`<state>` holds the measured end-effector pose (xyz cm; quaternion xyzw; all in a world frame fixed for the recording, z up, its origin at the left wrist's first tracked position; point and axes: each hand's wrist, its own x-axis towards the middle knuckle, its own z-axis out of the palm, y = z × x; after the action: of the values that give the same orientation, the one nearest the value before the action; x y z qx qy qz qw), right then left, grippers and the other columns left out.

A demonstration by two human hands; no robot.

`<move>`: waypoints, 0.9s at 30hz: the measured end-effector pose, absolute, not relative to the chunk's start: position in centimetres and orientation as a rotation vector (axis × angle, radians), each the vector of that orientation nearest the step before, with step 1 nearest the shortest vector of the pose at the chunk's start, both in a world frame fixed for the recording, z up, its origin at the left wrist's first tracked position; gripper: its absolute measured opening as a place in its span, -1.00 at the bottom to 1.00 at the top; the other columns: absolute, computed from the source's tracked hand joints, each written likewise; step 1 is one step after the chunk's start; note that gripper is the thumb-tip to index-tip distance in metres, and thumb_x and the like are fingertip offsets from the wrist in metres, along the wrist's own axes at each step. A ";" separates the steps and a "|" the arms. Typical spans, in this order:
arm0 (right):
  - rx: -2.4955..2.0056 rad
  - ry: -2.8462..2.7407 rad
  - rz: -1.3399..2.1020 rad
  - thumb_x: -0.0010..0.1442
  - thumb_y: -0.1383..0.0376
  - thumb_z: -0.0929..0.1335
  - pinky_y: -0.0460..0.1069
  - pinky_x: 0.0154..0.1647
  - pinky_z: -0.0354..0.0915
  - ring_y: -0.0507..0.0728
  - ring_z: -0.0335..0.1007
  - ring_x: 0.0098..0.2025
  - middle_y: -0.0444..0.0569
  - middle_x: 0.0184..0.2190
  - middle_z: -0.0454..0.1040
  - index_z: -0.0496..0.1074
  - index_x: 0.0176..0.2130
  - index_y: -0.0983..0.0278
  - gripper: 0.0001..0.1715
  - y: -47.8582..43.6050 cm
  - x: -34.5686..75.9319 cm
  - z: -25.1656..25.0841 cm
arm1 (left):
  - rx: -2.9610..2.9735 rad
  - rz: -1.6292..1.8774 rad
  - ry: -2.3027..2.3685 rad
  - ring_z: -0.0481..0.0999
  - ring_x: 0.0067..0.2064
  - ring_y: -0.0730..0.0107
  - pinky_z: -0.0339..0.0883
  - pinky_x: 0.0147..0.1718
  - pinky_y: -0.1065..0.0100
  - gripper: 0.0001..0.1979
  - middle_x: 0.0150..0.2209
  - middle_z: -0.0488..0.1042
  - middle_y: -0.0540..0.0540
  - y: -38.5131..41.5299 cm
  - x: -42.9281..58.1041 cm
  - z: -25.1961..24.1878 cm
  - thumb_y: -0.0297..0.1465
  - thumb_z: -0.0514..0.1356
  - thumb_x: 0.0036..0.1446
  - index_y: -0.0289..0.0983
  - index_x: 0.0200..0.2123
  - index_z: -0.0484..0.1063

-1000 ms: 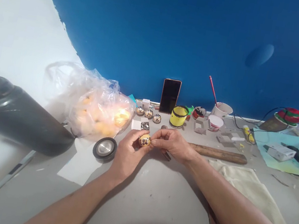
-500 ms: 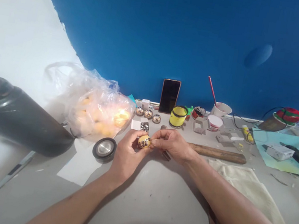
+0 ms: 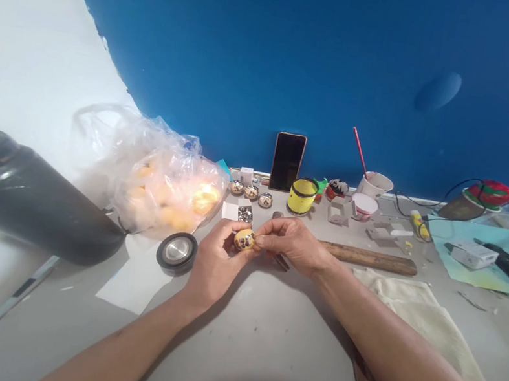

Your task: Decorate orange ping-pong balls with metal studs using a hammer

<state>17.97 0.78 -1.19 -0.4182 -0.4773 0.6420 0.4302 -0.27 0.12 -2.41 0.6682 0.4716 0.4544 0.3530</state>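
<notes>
A small yellow ball with dark shiny pieces on it (image 3: 244,239) is held between the thumb and fingers of my left hand (image 3: 218,263). My right hand (image 3: 289,244) is pinched at the ball's right side; what its fingertips hold, if anything, is too small to make out. Just behind my hands is a small white box of shiny pieces (image 3: 245,214). Farther back sit several shiny decorated balls (image 3: 251,192). A hammer-like tool with a wooden handle (image 3: 370,258) lies partly hidden behind my right hand.
A phone (image 3: 287,162) leans on the blue wall, near a yellow cup (image 3: 302,197) and a white cup (image 3: 375,185). Left are a plastic bag (image 3: 166,188), a round lid (image 3: 176,252) and a dark cylinder (image 3: 31,197). A cloth (image 3: 422,325) lies right.
The whole view has shifted very slightly. My hands keep the same hold around the yellow ball.
</notes>
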 end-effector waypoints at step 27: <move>-1.123 -1.261 1.557 -0.09 0.28 0.51 -0.13 -0.56 0.19 -0.03 0.31 -0.53 -0.13 -0.60 0.47 0.53 -0.52 0.30 -0.87 0.5 17.6 -0.3 | 1.537 1.149 1.241 0.55 -0.35 0.34 0.45 -0.34 0.35 -0.64 -0.36 0.57 -0.02 -0.2 0.0 -2.2 -0.29 0.46 -0.09 -0.25 -0.19 0.53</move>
<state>17.64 0.48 -0.27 -0.4461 -0.5009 0.6183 0.4096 0.03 -0.18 -2.16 0.6120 0.4939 0.4572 0.4153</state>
